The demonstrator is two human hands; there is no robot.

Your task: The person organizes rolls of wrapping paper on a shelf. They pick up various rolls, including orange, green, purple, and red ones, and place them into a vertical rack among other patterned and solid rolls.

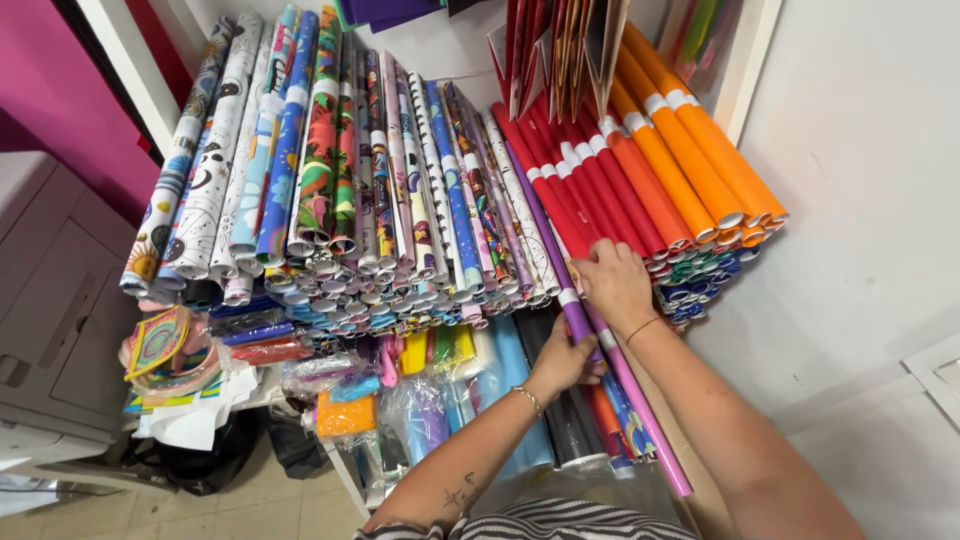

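Head view is showing the left hand (pixel 563 357) gripping a purple paper roll (pixel 578 318) just right of frame centre, while the right hand (pixel 615 285) is pressing with curled fingers, holding nothing, against the red rolls (pixel 580 180) just above it, patterned rolls (pixel 330 170) filling the upper left.

Long purple paper roll (pixel 578 318), white band, angled out from shelf stack, end partly pulled free.

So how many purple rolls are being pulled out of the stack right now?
2. One purple roll is gripped in the left hand; a second purple roll lies just right of it, under the right hand. More may be hidden in the stack.
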